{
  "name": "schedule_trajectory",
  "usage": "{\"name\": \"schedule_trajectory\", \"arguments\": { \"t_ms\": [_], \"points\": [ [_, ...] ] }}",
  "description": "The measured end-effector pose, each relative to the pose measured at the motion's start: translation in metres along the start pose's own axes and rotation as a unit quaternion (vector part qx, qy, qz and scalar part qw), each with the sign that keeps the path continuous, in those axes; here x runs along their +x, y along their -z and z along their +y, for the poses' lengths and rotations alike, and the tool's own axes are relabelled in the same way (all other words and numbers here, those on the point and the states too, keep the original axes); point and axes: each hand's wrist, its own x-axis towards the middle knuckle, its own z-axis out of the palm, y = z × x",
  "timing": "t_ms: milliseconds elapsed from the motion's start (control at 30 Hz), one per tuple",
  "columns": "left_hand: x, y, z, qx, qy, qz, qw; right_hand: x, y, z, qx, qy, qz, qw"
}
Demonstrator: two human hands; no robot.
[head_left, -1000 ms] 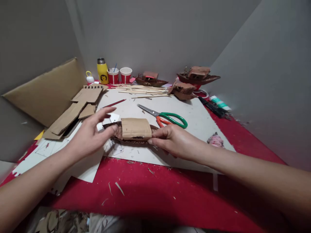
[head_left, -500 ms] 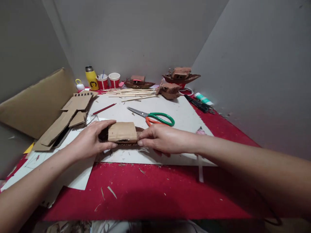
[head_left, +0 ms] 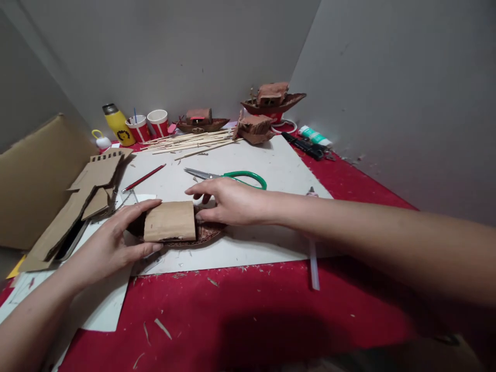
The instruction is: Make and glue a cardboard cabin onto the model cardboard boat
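Between left hand (head_left: 104,242), clamped on it, and parted right hand (head_left: 238,203) — brown boat (head_left: 207,234), tan roof (head_left: 170,222), probably cardboard.

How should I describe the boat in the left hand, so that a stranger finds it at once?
On the red table lies a large white sheet. Near its front edge, the left hand holds a brown corrugated cardboard boat. Its plain light-tan, curved cardboard roof sets it apart from the three reddish-roofed boats behind.
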Motion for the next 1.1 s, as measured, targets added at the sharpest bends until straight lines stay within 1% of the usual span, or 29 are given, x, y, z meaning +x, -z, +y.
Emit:
{"name": "schedule_trajectory", "arguments": {
  "t_ms": [133,233,300,367,500,600,700,800,867,933,967,1033,1100],
  "points": [
    [-0.002,0.0,0.0,0.007,0.003,-0.003,1.0,0.014,-0.01,0.0,-0.003,0.055,0.002,0.998],
    [-0.004,-0.001,0.0,0.012,-0.003,-0.001,1.0,0.016,-0.014,0.0,-0.053,0.108,0.013,0.993],
    [-0.004,-0.002,0.001,0.022,-0.018,0.005,1.0,0.014,-0.015,0.0,-0.096,0.144,0.015,0.985],
    [-0.005,-0.003,0.003,0.031,-0.036,0.015,0.999,0.013,-0.016,-0.001,-0.126,0.162,0.014,0.979],
    [-0.007,-0.005,0.007,0.028,-0.063,0.026,0.997,0.011,-0.021,-0.001,-0.137,0.164,0.009,0.977],
    [-0.008,-0.008,0.008,0.023,-0.071,0.032,0.997,0.011,-0.025,0.0,-0.096,0.149,0.021,0.984],
    [-0.01,-0.009,0.011,0.022,-0.059,0.03,0.998,0.012,-0.026,0.0,-0.041,0.107,0.026,0.993],
    [-0.015,-0.005,0.016,0.002,-0.024,0.011,1.0,0.013,-0.025,0.002,-0.007,0.086,0.02,0.996],
    [-0.018,0.0,0.019,-0.042,0.002,-0.015,0.999,0.013,-0.024,0.004,0.032,0.078,0.004,0.996],
    [-0.02,0.004,0.017,-0.127,0.028,-0.048,0.99,0.012,-0.023,0.008,0.078,0.07,-0.019,0.994],
    [-0.02,0.005,0.015,-0.183,0.042,-0.061,0.98,0.012,-0.023,0.009,0.1,0.065,-0.028,0.992],
    [-0.019,0.006,0.009,-0.3,0.07,-0.062,0.949,0.01,-0.022,0.011,0.138,0.053,-0.037,0.988],
    [-0.016,0.004,0.002,-0.402,0.1,-0.035,0.91,0.006,-0.019,0.012,0.169,0.036,-0.038,0.984]
  ]
}}
